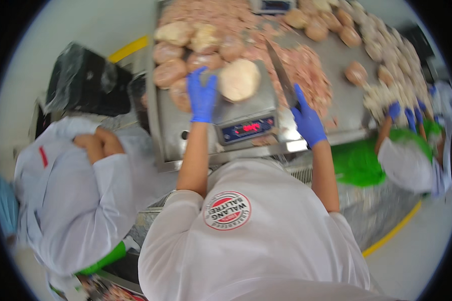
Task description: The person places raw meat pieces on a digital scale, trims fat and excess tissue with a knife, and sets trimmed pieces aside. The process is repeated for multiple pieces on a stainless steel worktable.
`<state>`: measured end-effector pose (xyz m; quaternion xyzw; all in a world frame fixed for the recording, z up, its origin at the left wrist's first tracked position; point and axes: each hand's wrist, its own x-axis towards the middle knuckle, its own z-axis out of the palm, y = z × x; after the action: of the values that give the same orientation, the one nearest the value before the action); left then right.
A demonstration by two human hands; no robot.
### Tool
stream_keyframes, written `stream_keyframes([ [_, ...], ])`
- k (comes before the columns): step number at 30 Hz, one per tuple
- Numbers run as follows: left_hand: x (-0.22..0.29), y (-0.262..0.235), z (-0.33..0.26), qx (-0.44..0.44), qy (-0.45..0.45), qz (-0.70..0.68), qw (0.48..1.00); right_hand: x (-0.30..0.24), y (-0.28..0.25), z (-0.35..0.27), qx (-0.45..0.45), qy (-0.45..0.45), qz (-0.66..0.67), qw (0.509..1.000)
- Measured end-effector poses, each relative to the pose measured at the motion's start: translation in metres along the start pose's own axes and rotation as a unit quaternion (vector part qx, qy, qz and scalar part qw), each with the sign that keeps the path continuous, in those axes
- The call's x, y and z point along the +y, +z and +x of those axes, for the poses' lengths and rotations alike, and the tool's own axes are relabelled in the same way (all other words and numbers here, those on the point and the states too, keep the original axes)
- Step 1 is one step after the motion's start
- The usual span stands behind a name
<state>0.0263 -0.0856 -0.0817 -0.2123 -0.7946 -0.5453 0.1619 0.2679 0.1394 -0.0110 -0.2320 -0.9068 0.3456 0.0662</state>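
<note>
A rounded, pale ball of meat (240, 80) rests on the digital scale (248, 129), whose red display is lit. My left hand (202, 98), in a blue glove, is open just left of that ball, fingers apart, above the wrapped-looking meat balls; whether it touches any of them I cannot tell. To the right of the scale, my right hand (308, 119), also blue-gloved, is closed round the dark handle of a long knife (280, 70). The blade points away from me, over loose cut meat (306, 70) spread across the metal table.
The metal table's (173, 163) near edge runs before me. Several meat balls (168, 72) sit left of the scale, others far right. A person in white (85, 195) stands left with arms folded; co-workers' gloved hands (409, 118) work at right. A black crate (88, 80) stands left.
</note>
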Motion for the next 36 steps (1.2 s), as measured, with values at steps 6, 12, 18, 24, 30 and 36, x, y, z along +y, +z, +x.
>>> stream_keyframes([
  [6,0.016,0.012,0.034,-0.068,-0.028,-0.096,0.993,0.007,-0.002,-0.011,0.053,-0.001,-0.001,0.999],
  [12,0.044,0.017,0.051,-0.101,-0.004,-0.085,0.991,0.002,0.0,-0.009,0.037,-0.007,0.009,0.999],
  [18,0.043,0.044,0.043,-0.174,-0.017,0.007,0.985,-0.012,-0.016,0.008,0.02,-0.016,-0.028,0.999],
  [24,0.049,0.059,0.02,-0.269,0.032,0.156,0.95,-0.022,-0.027,0.017,-0.046,-0.043,-0.092,0.994],
  [30,0.061,0.058,0.017,-0.296,0.04,0.162,0.941,-0.036,-0.011,0.025,-0.098,-0.037,-0.169,0.98],
  [36,0.061,0.062,0.015,-0.279,0.041,0.196,0.939,-0.045,0.026,0.055,-0.031,-0.065,-0.155,0.985],
])
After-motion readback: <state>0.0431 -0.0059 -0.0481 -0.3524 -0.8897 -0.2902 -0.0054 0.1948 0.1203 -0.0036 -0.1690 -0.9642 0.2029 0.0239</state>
